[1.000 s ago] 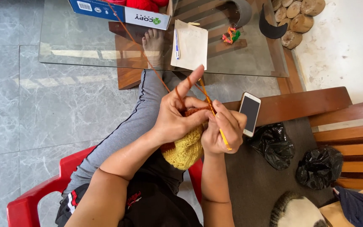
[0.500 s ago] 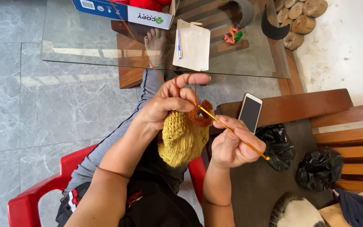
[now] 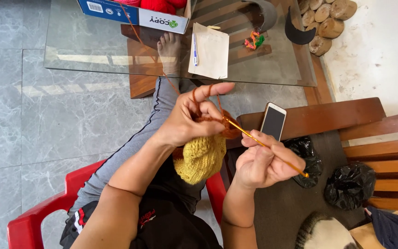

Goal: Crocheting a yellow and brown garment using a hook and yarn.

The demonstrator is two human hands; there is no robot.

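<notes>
Two hands at crochet, one piece in progress.
Right hand (image 3: pixel 266 163), fingers closed around the golden hook (image 3: pixel 263 146); left hand (image 3: pixel 192 120) pinches the yellow knitted piece (image 3: pixel 202 159) over the lap, orange yarn (image 3: pixel 194 99) looped on a raised finger for tension. Beyond: phone (image 3: pixel 273 121), glass bench (image 3: pixel 70 60), paper pad (image 3: pixel 212 50).

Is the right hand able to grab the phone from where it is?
Probably yes. The phone lies on the wooden bench just above the right hand, with nothing between them. But that hand is gripping the crochet hook, so it would likely have to let go or shift it first.
</notes>
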